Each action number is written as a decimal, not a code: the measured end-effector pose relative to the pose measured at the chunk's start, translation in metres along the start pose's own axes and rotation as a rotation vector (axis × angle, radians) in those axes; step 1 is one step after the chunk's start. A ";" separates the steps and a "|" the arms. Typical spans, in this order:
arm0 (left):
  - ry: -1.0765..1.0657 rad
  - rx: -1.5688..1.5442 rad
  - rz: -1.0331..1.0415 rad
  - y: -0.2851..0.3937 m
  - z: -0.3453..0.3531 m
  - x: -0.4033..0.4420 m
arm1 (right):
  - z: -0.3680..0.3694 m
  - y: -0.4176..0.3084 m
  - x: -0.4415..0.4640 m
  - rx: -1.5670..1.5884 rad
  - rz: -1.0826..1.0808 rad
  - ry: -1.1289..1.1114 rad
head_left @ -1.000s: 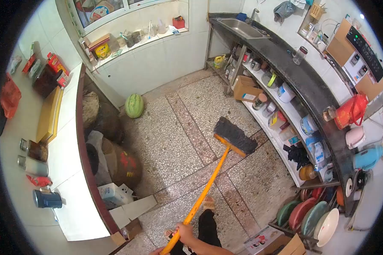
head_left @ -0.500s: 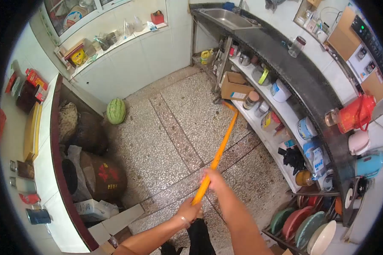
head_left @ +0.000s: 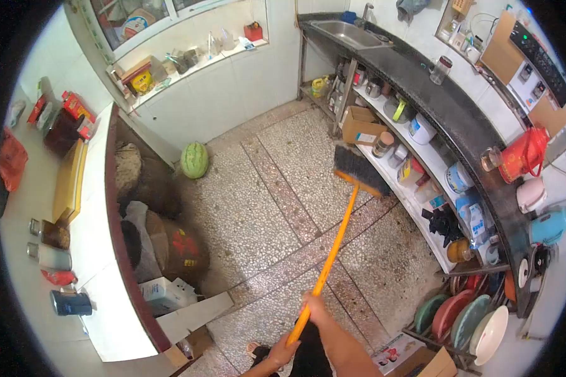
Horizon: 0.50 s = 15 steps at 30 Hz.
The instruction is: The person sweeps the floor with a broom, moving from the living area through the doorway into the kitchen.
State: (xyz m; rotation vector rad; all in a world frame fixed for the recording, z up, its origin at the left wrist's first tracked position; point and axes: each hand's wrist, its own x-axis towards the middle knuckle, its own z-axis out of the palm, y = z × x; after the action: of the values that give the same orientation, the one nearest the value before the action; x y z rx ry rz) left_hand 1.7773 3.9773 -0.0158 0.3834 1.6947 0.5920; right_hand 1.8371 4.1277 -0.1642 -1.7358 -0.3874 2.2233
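A broom with an orange handle (head_left: 336,248) runs from the bottom middle up to the right. Its dark bristle head (head_left: 357,171) lies on the speckled floor (head_left: 245,207), against the foot of the white lower shelf. My left hand (head_left: 284,352) is wrapped round the handle near its end. Higher up the handle, my right hand (head_left: 316,309) is closed round it too.
A watermelon (head_left: 194,160) rests on the floor by the back wall. Large brown jars (head_left: 185,248) stand under the left counter (head_left: 116,301). On the right are shelves with a cardboard box (head_left: 361,125), and a rack of basins (head_left: 470,320) stands lower right.
The broom head has gone from the floor's middle to beside the cardboard box, then back a little toward me along the shelf foot. Both hands moved up with the handle, then lower again.
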 end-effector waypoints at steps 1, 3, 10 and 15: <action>-0.044 0.000 -0.160 0.005 -0.018 -0.035 | 0.025 0.002 -0.051 -0.031 0.008 0.025; -0.049 -0.371 0.061 -0.056 -0.036 -0.074 | 0.043 0.058 -0.081 0.042 0.133 0.067; 0.050 -0.195 -0.023 -0.163 -0.134 -0.241 | 0.091 0.239 -0.196 0.121 0.229 -0.258; 0.042 -0.024 -0.045 -0.117 -0.144 -0.242 | 0.083 0.271 -0.184 0.160 0.477 -0.212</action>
State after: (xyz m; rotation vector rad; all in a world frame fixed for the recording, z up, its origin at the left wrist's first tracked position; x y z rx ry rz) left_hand 1.6944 3.7226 0.1300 0.3164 1.7306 0.5906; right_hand 1.7811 3.8039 -0.0852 -1.6416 0.1829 2.6892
